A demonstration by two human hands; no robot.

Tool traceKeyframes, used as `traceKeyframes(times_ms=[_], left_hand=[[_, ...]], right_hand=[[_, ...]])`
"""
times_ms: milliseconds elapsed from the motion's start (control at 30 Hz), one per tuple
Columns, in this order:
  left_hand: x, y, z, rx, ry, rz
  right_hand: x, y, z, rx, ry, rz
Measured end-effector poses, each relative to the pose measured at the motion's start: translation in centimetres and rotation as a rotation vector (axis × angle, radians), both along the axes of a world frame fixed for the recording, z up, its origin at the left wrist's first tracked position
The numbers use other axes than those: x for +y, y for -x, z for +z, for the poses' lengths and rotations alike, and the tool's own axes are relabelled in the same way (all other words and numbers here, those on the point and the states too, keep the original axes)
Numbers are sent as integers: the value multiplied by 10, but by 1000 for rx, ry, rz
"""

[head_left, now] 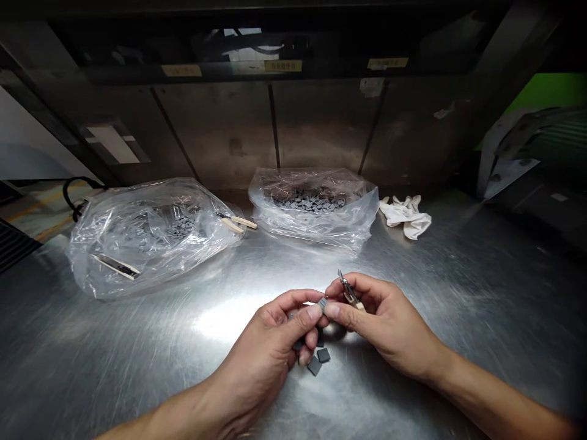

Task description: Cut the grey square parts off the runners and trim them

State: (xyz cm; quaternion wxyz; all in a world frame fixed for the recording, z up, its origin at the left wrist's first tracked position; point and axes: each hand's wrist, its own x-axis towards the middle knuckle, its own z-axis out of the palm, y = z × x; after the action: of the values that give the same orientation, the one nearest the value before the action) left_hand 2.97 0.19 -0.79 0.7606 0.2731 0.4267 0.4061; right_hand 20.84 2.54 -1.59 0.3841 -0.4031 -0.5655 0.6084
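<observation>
Between the thumb and forefinger of my left hand (282, 330) is a small grey square piece (323, 302). More grey pieces seem to be tucked under its curled fingers, partly hidden. My right hand (385, 318) holds a pair of small nippers (350, 291), jaws pointing up and away, handles mostly covered by the fingers. Its thumb tip also meets the grey piece. On the metal table just below my hands lie loose dark grey squares (314, 366).
A clear plastic bag (151, 269) with grey pieces stands at left, cream-handled nippers (236, 223) and a cream-edged tool (116, 266) on it. Another bag (312, 226) of grey pieces stands behind my hands. White gloves or cloth (406, 215) lie right. A metal panel (233, 131) closes the back.
</observation>
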Motion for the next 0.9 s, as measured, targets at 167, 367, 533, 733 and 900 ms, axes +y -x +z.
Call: traceKeyframes(times_ms=[167, 367, 533, 733, 900], left_hand=[[0, 2, 1, -35, 16, 19], [3, 4, 10, -24, 14, -32], [2, 2, 9, -36, 51, 5], [3, 1, 4, 15, 40, 36], [4, 0, 3, 64, 18, 42]], right_hand=[[3, -7, 3, -148, -175, -41], [13, -27, 1, -529, -964, -65], [13, -26, -1, -689, -1089, -8], [12, -27, -2, -794, -1161, -32], [11, -27, -5, -851, -1188, -60]])
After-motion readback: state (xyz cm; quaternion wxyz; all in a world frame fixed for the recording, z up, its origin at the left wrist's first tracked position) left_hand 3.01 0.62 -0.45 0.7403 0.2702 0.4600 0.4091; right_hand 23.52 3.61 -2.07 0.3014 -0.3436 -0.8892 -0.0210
